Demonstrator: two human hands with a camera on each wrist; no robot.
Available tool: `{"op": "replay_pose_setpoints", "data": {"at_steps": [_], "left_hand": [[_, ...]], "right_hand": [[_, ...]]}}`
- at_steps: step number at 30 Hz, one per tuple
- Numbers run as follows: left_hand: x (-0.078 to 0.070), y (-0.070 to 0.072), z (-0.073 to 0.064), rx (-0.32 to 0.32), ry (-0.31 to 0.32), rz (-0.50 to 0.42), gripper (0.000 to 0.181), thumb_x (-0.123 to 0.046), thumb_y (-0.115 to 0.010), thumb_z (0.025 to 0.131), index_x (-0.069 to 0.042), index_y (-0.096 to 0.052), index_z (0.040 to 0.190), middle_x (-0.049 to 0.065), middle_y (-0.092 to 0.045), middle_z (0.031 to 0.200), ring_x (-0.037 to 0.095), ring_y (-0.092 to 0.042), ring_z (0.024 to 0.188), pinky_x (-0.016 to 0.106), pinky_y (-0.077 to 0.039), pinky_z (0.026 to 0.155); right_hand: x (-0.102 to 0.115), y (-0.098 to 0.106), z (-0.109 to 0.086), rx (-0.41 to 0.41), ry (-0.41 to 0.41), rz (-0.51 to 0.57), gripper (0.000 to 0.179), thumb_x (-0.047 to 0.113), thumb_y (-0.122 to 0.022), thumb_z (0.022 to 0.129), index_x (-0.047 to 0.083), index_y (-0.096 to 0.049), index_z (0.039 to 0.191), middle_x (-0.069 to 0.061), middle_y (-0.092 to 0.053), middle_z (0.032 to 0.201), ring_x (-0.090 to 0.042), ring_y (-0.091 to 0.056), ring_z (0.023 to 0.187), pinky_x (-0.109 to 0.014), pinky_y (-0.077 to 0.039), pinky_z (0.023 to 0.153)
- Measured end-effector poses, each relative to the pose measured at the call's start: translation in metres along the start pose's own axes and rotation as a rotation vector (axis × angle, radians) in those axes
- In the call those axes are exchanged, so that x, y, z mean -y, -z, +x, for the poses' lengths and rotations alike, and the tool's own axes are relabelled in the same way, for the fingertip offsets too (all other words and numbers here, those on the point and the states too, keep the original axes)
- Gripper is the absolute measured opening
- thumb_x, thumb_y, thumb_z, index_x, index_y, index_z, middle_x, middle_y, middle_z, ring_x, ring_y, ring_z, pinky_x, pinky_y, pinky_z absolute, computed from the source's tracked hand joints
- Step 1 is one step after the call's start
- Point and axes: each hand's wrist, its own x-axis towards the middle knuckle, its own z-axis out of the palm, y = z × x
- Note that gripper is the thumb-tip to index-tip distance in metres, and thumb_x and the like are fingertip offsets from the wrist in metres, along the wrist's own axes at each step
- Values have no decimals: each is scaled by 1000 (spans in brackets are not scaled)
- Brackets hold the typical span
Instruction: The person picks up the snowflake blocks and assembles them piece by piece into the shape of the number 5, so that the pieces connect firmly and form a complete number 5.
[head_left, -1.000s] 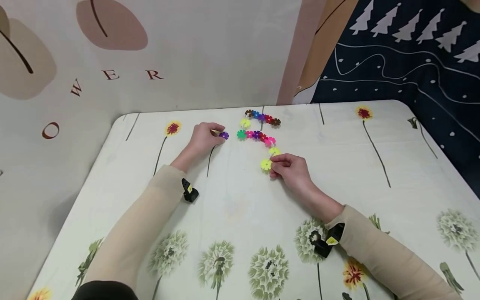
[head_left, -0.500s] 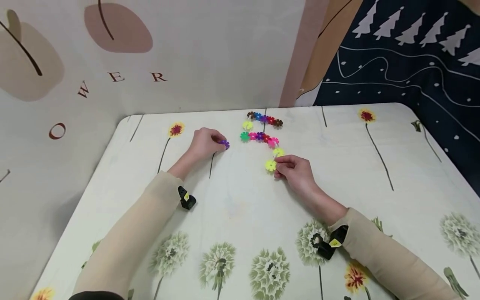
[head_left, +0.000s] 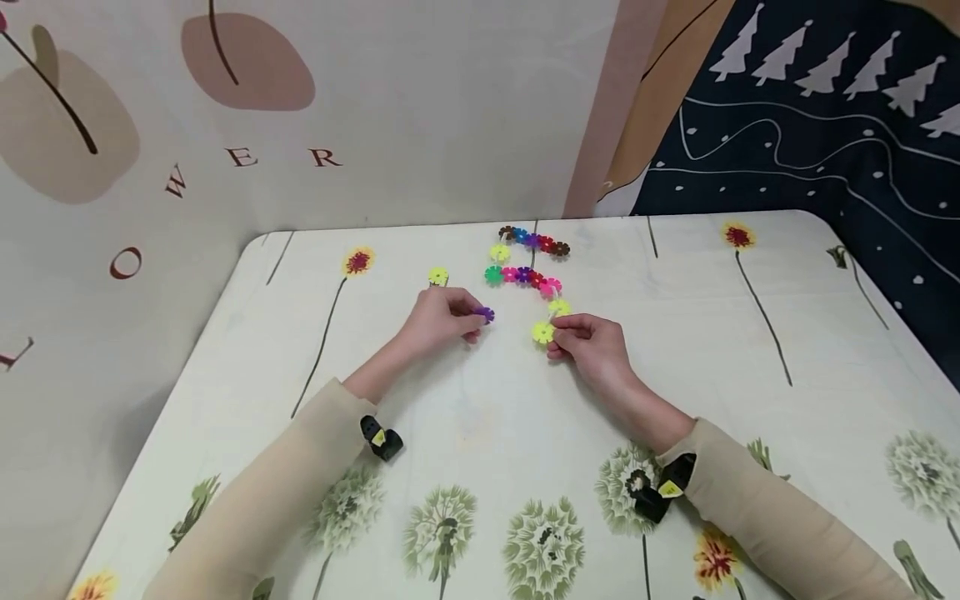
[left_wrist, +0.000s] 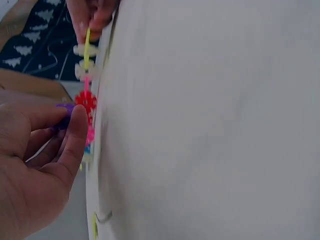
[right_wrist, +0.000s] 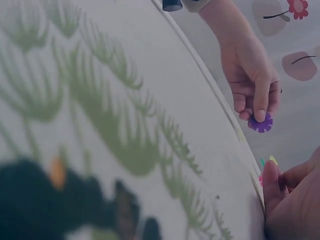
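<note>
My left hand [head_left: 442, 321] pinches a purple snowflake disc [head_left: 486, 315] between thumb and fingers, a short way left of the chain's near end. In the right wrist view this notched purple disc [right_wrist: 261, 123] shows below the fingertips. With thumb and forefinger, my right hand [head_left: 596, 346] holds the yellow snowflake disc [head_left: 543, 333] that ends a winding chain of linked discs. Another yellow disc [head_left: 558, 307] joins it to a pink, red, purple and green row [head_left: 523, 274]. Farther back, a yellow disc [head_left: 500, 252] leads to a brown, blue, purple and red row [head_left: 534, 241].
A small yellow flower shape [head_left: 438, 275] shows just behind my left hand. The white tablecloth [head_left: 465, 467] carries printed flowers and dandelions. Patterned curtains [head_left: 450, 108] hang behind the table's far edge.
My left hand has moved right and toward me with the purple disc, uncovering the yellow flower shape behind it. My right hand stays at the chain's yellow end; the view has shifted slightly.
</note>
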Motion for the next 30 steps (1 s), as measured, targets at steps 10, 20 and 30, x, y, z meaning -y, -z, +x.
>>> {"op": "replay_pose_setpoints", "data": {"at_steps": [10,20,30], "left_hand": [[-19,-33,-10,62,-58,-11,11,-3,-70,96,1,-77,105,9,-75,88,17,-71,70,28,-61,67],[-19,-41,-9,51,-59,-28,10,1,-69,96,2,-77,101,9,-74,83,17,-71,68,28,-61,67],[-21,-43,-8,39,-63,-8,8,1,-69,96,1,-77,98,6,-74,79,17,-71,68,27,-60,67]], "right_hand": [[-1,-2,-2,-10,17,-9,23,-6,-59,101,-12,-64,122,-18,-70,97,-12,-72,72,-28,-62,78],[0,-4,-2,-1,15,27,23,-6,-60,100,-13,-63,122,-16,-69,95,-12,-72,73,-28,-62,79],[1,-2,-2,1,32,-1,24,-5,-61,100,-13,-64,122,-19,-72,96,-12,-73,72,-27,-61,79]]}}
